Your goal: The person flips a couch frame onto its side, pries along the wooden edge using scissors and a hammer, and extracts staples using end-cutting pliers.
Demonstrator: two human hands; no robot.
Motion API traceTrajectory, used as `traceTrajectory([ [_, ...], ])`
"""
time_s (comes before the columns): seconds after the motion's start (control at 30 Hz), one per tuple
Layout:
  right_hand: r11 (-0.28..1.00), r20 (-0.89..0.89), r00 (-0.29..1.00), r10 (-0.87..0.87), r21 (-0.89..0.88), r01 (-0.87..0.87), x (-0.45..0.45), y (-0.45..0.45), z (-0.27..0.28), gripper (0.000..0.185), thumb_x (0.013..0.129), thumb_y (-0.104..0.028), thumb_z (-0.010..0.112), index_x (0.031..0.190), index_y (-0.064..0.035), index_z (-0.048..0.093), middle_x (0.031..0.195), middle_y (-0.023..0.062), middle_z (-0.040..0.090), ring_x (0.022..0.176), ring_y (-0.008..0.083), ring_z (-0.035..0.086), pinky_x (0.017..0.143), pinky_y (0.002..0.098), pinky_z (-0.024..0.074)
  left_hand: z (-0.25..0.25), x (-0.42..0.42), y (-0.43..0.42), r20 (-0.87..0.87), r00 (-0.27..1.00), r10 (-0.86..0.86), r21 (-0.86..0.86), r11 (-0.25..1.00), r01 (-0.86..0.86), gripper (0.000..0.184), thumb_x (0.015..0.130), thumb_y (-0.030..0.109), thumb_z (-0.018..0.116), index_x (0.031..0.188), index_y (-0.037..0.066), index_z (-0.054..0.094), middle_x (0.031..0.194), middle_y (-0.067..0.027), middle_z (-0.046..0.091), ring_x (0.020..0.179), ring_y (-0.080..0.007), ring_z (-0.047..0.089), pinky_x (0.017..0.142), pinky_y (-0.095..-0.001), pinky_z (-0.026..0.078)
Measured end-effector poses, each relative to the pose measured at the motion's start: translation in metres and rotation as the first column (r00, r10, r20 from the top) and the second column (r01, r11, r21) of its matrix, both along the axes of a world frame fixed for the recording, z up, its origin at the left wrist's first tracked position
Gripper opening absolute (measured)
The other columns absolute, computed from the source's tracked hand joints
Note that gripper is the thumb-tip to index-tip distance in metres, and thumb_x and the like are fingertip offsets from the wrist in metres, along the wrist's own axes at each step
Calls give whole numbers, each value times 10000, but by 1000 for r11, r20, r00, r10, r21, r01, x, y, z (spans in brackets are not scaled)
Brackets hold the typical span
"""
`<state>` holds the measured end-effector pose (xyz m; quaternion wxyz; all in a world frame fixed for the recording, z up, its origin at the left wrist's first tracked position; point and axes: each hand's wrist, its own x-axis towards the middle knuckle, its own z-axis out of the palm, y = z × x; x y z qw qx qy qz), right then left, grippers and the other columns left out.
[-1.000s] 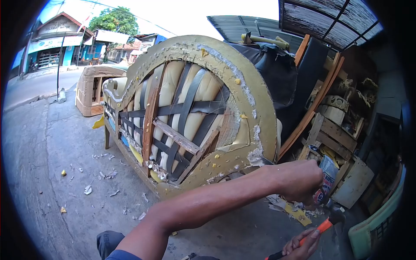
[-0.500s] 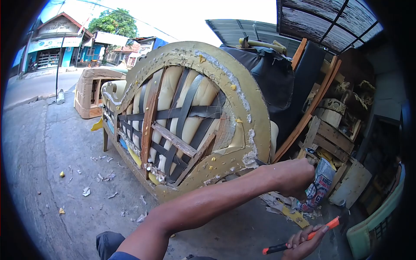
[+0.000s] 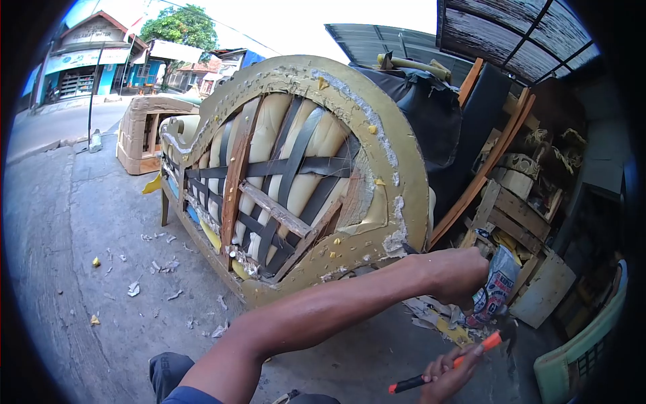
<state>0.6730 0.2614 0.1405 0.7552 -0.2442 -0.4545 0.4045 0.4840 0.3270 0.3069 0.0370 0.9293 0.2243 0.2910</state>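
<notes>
My left hand [image 3: 464,277] is closed in a fist at the end of the outstretched arm, by the lower right edge of the sofa frame. A dark tip [image 3: 408,249] pokes out past the wrist against the torn edge; the rest of that tool is hidden. Lower right, my right hand [image 3: 449,374] grips a hammer [image 3: 492,341] by its orange and black handle, its dark head blurred. The gold-painted sofa frame [image 3: 410,155] has its back stripped, showing black webbing straps [image 3: 294,151], cream padding and wooden slats [image 3: 241,175].
Scraps of torn material [image 3: 165,264] litter the concrete floor. A printed sack [image 3: 499,283] and wooden boards [image 3: 515,212] stand at right, near a pale green upholstered piece [image 3: 585,337]. Behind the sofa is dark upholstery [image 3: 431,121]; a cardboard-covered piece [image 3: 138,138] sits by the street.
The hammer in my right hand has moved left and up, its head now blurred. My left hand stays at nearly the same place, while the view has shifted slightly.
</notes>
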Motion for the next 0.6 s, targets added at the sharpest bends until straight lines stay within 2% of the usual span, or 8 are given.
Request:
traceTrajectory([
  [0.07, 994, 105, 994, 27, -110, -15, -1, 0, -5, 401, 1082, -491, 449, 871, -155, 501, 597, -10, 393, 369, 89, 287, 316, 293, 336, 5, -1, -2, -34, 999, -3, -4, 1000, 3, 245, 797, 156, 796, 971, -12, 755, 708, -190, 695, 684, -309, 723, 645, -409, 564],
  [0.13, 998, -214, 977, 24, 66, -10, 8, 5, -14, 403, 1076, -504, 458, 885, -150, 489, 597, -5, 393, 363, 95, 284, 314, 294, 331, 9, -3, -8, -35, 999, 18, -78, 997, -20, 225, 802, 151, 787, 959, -7, 756, 709, -187, 696, 673, -303, 723, 644, -405, 564],
  [0.17, 998, -211, 977, 23, 66, -10, 4, 3, -11, 403, 1076, -504, 458, 885, -150, 489, 597, -5, 393, 363, 95, 284, 314, 294, 331, 6, -2, -3, -32, 999, 17, -78, 997, -20, 225, 802, 151, 787, 959, -7, 756, 709, -187, 696, 673, -303, 723, 644, -405, 564],
  [0.23, 985, 75, 994, 83, -156, -71, -8, -4, -4, 396, 1076, -501, 460, 901, -147, 487, 587, -3, 388, 366, 100, 298, 315, 292, 335, -1, 3, 10, -35, 999, 0, 43, 999, 1, 209, 810, 148, 777, 945, -9, 754, 699, -178, 696, 636, -286, 720, 628, -393, 564],
  [0.33, 999, -141, 990, -30, -38, 25, -5, 7, -14, 378, 1085, -476, 448, 913, -141, 480, 581, -1, 383, 368, 100, 305, 318, 284, 330, 6, -2, -5, -20, 1000, 6, -16, 1000, -6, 197, 820, 148, 769, 941, -6, 756, 697, -172, 699, 657, -284, 728, 641, -394, 567],
  [0.43, 988, 79, 993, 89, -133, -78, -6, -3, -8, 388, 1083, -486, 445, 920, -136, 486, 582, -1, 386, 367, 101, 313, 317, 281, 333, 8, -2, -4, -56, 998, 2, 12, 1000, -2, 225, 814, 162, 780, 969, 2, 758, 750, -174, 717, 731, -296, 741, 673, -413, 573],
  [0.57, 987, 125, 987, 98, -139, -80, 15, -5, -25, 394, 1075, -506, 453, 923, -145, 497, 588, 0, 401, 366, 103, 322, 317, 283, 336, 4, 15, 28, -127, 992, -27, 9, 1000, 28, 237, 788, 195, 804, 931, 11, 760, 815, -177, 735, 761, -320, 739, 695, -428, 579],
  [0.6, 985, 46, 997, 66, -165, -58, 16, -9, -30, 394, 1073, -511, 453, 921, -151, 503, 587, -1, 404, 366, 104, 324, 317, 284, 339, 6, 21, 27, -332, 942, 51, 43, 998, -38, 226, 769, 182, 799, 922, 20, 761, 820, -184, 731, 771, -324, 738, 693, -434, 582],
])
